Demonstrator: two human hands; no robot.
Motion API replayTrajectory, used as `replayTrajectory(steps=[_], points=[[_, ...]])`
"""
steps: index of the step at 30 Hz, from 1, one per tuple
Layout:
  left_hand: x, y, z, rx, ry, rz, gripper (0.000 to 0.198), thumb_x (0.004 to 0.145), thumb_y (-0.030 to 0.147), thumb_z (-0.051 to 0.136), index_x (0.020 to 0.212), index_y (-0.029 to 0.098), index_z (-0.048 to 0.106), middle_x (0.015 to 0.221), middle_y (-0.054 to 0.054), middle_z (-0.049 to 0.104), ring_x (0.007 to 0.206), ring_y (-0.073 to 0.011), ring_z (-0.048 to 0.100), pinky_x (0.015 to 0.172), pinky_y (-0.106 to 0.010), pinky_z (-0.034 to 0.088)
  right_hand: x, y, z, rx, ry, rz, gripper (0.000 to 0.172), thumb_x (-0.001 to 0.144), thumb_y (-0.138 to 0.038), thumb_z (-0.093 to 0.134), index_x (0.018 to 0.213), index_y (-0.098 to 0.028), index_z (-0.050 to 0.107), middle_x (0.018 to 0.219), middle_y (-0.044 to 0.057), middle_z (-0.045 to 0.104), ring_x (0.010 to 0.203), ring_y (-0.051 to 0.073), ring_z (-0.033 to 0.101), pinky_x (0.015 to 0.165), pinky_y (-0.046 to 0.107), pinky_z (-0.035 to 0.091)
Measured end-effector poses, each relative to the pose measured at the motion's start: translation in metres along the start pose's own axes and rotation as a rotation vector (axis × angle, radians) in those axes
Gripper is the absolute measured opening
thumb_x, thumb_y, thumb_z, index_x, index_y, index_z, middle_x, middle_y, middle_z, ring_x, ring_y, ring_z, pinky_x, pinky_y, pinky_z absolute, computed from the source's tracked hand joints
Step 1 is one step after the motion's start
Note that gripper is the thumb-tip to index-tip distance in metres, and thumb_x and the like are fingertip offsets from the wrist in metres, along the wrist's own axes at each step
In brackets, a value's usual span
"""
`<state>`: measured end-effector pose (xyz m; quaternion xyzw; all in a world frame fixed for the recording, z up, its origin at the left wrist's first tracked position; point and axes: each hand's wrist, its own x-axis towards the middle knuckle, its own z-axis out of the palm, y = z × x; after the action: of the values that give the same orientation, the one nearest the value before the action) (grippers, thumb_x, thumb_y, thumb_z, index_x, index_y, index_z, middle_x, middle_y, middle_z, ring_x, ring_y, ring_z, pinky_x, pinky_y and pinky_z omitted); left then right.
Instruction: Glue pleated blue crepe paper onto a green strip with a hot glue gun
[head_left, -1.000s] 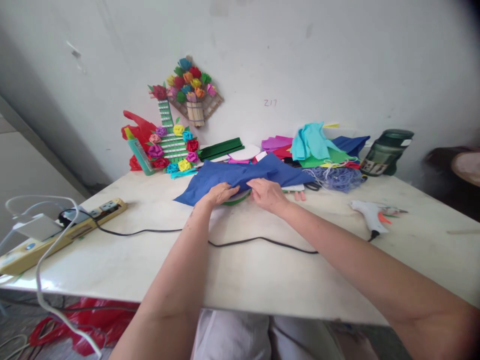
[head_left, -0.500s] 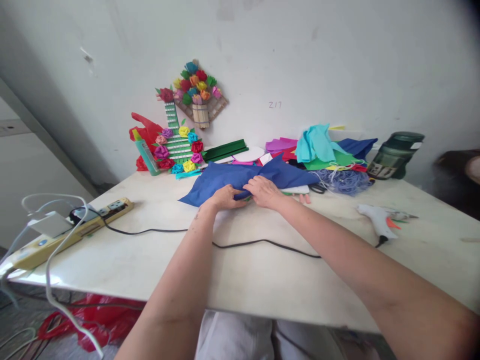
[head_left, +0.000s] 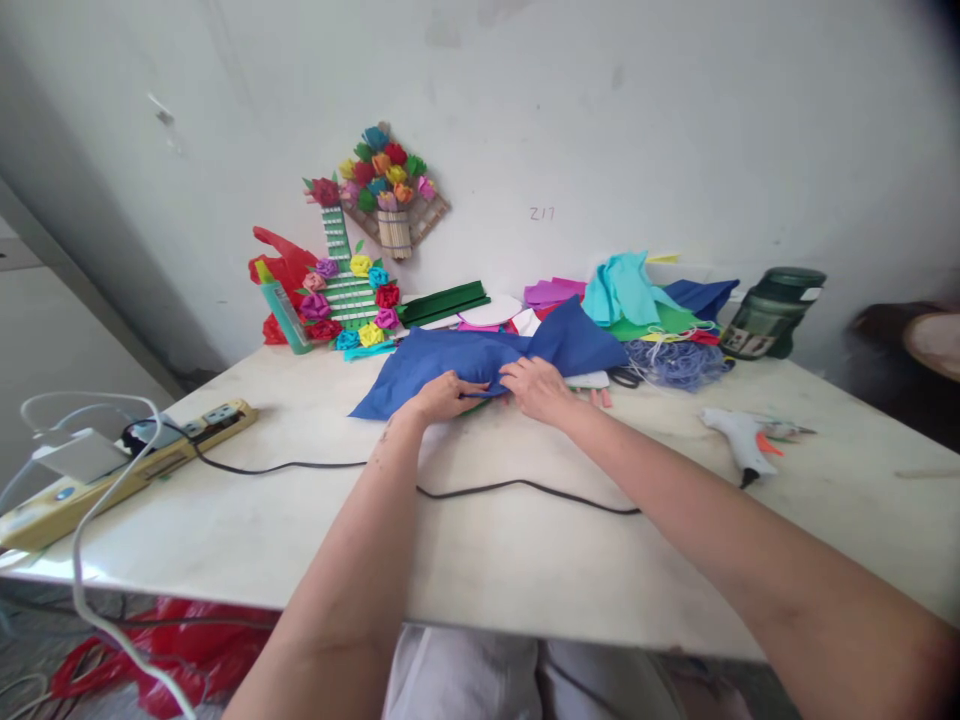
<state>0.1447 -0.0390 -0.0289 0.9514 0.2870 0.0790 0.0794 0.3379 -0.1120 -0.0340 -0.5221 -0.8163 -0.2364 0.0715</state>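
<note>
A creased dark blue sheet (head_left: 450, 355), paper or cloth, lies across the back middle of the table with its right part folded up. My left hand (head_left: 444, 398) is closed on its near edge, fingers pointing right. Close beside it, my right hand (head_left: 534, 388) pinches the same edge with bent fingers. Something green shows in part under the sheet by my left fingers. Small pink pieces (head_left: 600, 397) and black scissor handles (head_left: 624, 378) lie just right of my right hand. My fingertips are partly hidden in the folds.
A white glue gun (head_left: 739, 440) lies at right; its black cord (head_left: 525, 482) crosses the table before me. A yellow power strip (head_left: 135, 480) is at left. Behind stand a glue bottle (head_left: 283, 312), a flower-trimmed guitar-shaped craft (head_left: 351, 295), coloured sheets (head_left: 622, 290) and a dark green bottle (head_left: 772, 315).
Both hands stay on the near edge of the blue sheet, with only slight finger shifts. The right part of the sheet stands a little higher. The whole view has shifted slightly.
</note>
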Motion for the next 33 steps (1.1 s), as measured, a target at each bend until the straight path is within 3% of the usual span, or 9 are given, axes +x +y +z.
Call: replayTrajectory(steps=[3, 6, 12, 20, 25, 30, 33], points=[[-0.001, 0.001, -0.002, 0.008, -0.002, -0.025, 0.038, 0.085, 0.037, 0.042, 0.120, 0.031, 0.054, 0.109, 0.002, 0.065, 0.093, -0.0171, 0.054, 0.086, -0.024, 0.036, 0.001, 0.006, 0.002, 0.004, 0.070, 0.075, 0.034, 0.072, -0.008, 0.050, 0.105, -0.012, 0.062, 0.124, 0.012, 0.051, 0.105, 0.024, 0.046, 0.088, 0.036, 0.030], [-0.003, 0.004, -0.006, -0.011, -0.009, -0.048, 0.038, 0.084, 0.038, 0.043, 0.121, 0.031, 0.054, 0.103, 0.001, 0.066, 0.094, -0.0176, 0.054, 0.086, -0.025, 0.036, 0.000, 0.011, 0.006, 0.032, 0.056, 0.125, 0.027, 0.072, -0.009, 0.050, 0.094, -0.012, 0.066, 0.116, 0.011, 0.058, 0.102, 0.023, 0.049, 0.091, 0.036, 0.028], [-0.004, 0.005, -0.011, -0.063, -0.040, -0.073, 0.040, 0.083, 0.038, 0.046, 0.121, 0.029, 0.055, 0.094, -0.001, 0.068, 0.091, -0.0171, 0.055, 0.086, -0.024, 0.036, -0.004, 0.015, 0.012, 0.096, 0.025, 0.072, 0.022, 0.070, -0.012, 0.052, 0.084, -0.015, 0.069, 0.096, 0.008, 0.067, 0.099, 0.020, 0.054, 0.101, 0.036, 0.019], [-0.001, 0.002, -0.011, -0.104, -0.071, -0.049, 0.039, 0.081, 0.036, 0.047, 0.119, 0.029, 0.056, 0.113, 0.003, 0.063, 0.099, -0.0187, 0.053, 0.088, -0.024, 0.034, -0.006, 0.019, 0.011, 0.102, 0.056, 0.050, 0.023, 0.070, -0.009, 0.052, 0.085, -0.015, 0.069, 0.083, 0.008, 0.068, 0.085, 0.019, 0.056, 0.093, 0.034, 0.028], [-0.001, 0.003, -0.011, -0.107, -0.079, -0.067, 0.037, 0.080, 0.036, 0.048, 0.115, 0.030, 0.060, 0.119, 0.006, 0.059, 0.099, -0.0195, 0.052, 0.090, -0.026, 0.033, -0.008, 0.011, 0.006, 0.090, 0.127, -0.014, 0.034, 0.068, -0.011, 0.057, 0.100, -0.016, 0.065, 0.099, 0.010, 0.061, 0.094, 0.022, 0.049, 0.088, 0.035, 0.032], [0.000, 0.001, -0.009, -0.133, -0.057, -0.058, 0.033, 0.078, 0.035, 0.052, 0.108, 0.031, 0.064, 0.114, 0.006, 0.062, 0.097, -0.0178, 0.055, 0.092, -0.025, 0.032, 0.003, -0.008, 0.010, 0.198, 0.176, -0.132, 0.029, 0.075, -0.012, 0.053, 0.100, -0.016, 0.066, 0.108, 0.008, 0.062, 0.099, 0.020, 0.052, 0.090, 0.034, 0.035], [-0.001, 0.000, -0.009, -0.156, -0.024, -0.039, 0.031, 0.076, 0.033, 0.054, 0.105, 0.030, 0.066, 0.112, 0.006, 0.063, 0.096, -0.0173, 0.057, 0.090, -0.024, 0.036, 0.009, -0.017, 0.017, 0.269, 0.122, -0.057, 0.028, 0.079, -0.012, 0.047, 0.098, -0.016, 0.068, 0.106, 0.007, 0.066, 0.096, 0.019, 0.058, 0.088, 0.031, 0.039]])
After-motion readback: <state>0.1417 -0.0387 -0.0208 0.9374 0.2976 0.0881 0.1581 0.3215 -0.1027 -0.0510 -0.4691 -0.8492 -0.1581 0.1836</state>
